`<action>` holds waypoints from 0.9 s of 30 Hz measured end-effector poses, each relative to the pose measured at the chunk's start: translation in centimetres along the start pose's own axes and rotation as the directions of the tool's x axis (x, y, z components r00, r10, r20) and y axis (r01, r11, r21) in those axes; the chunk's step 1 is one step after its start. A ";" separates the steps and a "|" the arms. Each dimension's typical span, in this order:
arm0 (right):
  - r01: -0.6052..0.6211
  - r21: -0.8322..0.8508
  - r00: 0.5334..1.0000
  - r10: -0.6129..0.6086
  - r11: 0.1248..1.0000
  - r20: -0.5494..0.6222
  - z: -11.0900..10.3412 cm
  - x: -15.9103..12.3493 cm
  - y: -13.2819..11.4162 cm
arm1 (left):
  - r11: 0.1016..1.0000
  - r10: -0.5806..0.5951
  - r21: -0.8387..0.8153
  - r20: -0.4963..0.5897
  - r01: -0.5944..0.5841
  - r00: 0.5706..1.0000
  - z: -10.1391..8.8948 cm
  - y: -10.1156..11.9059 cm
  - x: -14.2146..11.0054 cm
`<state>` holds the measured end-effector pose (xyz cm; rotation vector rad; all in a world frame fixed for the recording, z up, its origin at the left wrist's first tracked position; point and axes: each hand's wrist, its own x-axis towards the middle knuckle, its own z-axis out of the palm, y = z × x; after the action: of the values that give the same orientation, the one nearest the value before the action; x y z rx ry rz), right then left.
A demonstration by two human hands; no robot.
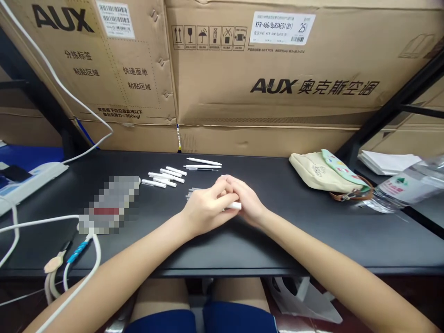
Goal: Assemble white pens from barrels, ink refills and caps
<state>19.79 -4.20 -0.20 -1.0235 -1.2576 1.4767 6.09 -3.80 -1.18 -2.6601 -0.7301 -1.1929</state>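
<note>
**Left hand [206, 209] and right hand [252, 203] meet over a short white plastic cylinder [236, 206]**

The left hand's fingers are curled around the cylinder, whose white end sticks out on the right, just beside the right palm. The right hand's fingers are bent and touch the left hand; whether they grip anything cannot be told. Both hands are above the middle of a black tabletop [294, 240]. Just left of them lie slim clear plastic pieces [192, 193], partly hidden. Farther left is a cluster of short white plastic tubes [169, 177]; at the far side, slim white pens [204, 162] lie lengthwise. Well to the left sits a pixelated rectangular object [114, 200] near a white power strip [38, 180]. To the right are a cream fabric pouch with a mint-green flap [312, 172] and a clear plastic bottle [402, 187]. Brown cardboard boxes [222, 92] stand behind everything.
</note>
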 end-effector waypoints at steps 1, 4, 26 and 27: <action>0.045 -0.017 0.999 -0.046 0.999 -0.020 0.1 0.0 0.1 | 1.000 0.003 0.022 -0.017 -0.003 1.000 0.1 0.1 0.0; 0.098 -0.019 0.994 -0.099 0.995 -0.043 0.2 0.1 0.1 | 0.998 -0.026 0.050 -0.052 0.029 0.998 0.2 0.5 0.1; -0.072 0.243 0.996 0.055 0.967 0.075 0.7 0.8 0.7 | 0.868 -0.424 -0.199 0.184 0.456 0.887 -0.4 0.5 1.0; -0.078 0.258 0.994 0.055 0.963 0.098 0.6 0.9 0.7 | 0.848 -0.445 -0.221 0.197 0.482 0.873 -0.4 0.4 1.1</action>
<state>18.90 -3.54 -0.85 -0.8375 -1.0635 1.7060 6.58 -3.84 -0.05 -2.9016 -1.4015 -1.2925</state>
